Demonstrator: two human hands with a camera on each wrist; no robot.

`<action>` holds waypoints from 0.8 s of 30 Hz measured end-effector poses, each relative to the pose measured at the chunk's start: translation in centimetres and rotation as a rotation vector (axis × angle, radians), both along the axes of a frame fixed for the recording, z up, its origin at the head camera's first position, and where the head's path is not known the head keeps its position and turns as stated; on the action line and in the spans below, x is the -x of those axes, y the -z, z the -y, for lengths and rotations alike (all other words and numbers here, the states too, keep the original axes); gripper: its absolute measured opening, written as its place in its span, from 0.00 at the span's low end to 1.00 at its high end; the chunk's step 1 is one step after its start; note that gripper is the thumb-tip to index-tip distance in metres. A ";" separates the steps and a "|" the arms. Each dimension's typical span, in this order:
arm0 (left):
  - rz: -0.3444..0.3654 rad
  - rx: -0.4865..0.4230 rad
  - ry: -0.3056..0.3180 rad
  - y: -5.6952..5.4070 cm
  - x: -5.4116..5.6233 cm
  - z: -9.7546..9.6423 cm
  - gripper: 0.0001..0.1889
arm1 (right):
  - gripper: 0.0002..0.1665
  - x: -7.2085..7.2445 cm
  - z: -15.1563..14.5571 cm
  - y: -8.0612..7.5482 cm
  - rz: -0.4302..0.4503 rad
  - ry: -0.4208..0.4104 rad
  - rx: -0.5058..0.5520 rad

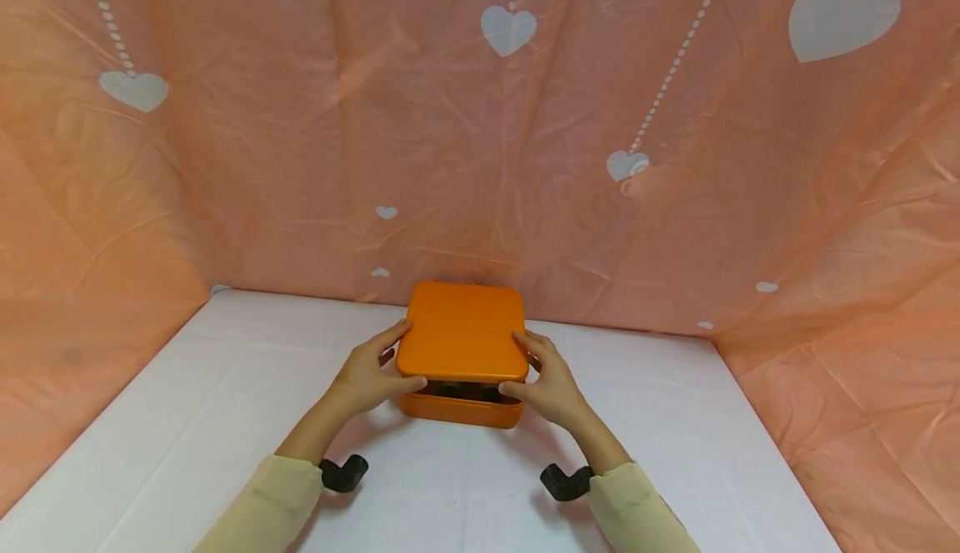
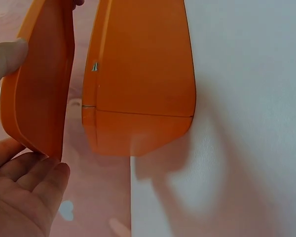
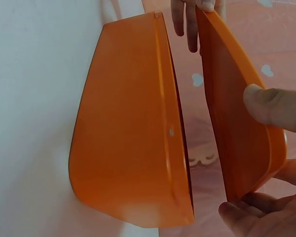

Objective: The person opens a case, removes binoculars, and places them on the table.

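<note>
Gripping opposite sides of a smooth, glossy orange lid (image 1: 461,328), near-square with rounded corners and no clear long axis, the left hand (image 1: 371,374) and right hand (image 1: 553,382) curl their fingers round its rim; just below those fingers, apart from the lid and about equally near both hands, a deep orange box base (image 1: 459,410) sits on the white-covered desk (image 1: 450,495)

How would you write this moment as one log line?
left hand: grips lid | right hand: grips lid | lid: above box, not touching | box: on white table
</note>
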State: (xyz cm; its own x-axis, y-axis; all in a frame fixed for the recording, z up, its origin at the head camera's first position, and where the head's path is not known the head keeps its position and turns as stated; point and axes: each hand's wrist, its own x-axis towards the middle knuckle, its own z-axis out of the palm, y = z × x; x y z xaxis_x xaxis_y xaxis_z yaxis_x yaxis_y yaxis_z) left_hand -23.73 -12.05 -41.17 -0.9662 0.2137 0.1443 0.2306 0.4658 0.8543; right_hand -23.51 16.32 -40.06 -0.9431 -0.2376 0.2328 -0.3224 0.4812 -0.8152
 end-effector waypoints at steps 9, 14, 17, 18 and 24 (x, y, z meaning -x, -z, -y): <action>-0.003 -0.013 -0.018 -0.2 -0.1 0.9 0.48 | 0.46 0.3 0.8 -0.6 -0.017 -0.014 0.008; 0.003 -0.044 -0.030 -0.2 -0.2 1.5 0.49 | 0.47 0.5 1.5 -1.1 -0.025 -0.020 0.007; -0.016 -0.064 -0.032 -0.3 -0.3 1.8 0.48 | 0.47 0.6 1.9 -1.4 -0.044 -0.015 -0.017; -0.025 -0.067 -0.034 -0.3 -0.4 1.9 0.48 | 0.47 0.7 2.0 -1.5 -0.051 -0.014 -0.023; -0.076 -0.057 -0.052 -0.4 -0.7 2.6 0.47 | 0.47 0.6 2.5 -1.9 -0.054 -0.031 -0.015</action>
State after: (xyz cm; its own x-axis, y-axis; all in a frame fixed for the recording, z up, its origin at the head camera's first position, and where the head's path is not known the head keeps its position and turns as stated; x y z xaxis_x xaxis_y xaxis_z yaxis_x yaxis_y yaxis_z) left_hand -23.04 -14.67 -40.79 -0.9616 0.1529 0.2281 0.2725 0.4298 0.8608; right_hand -24.14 13.80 -38.14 -0.9214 -0.2708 0.2789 -0.3806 0.4823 -0.7890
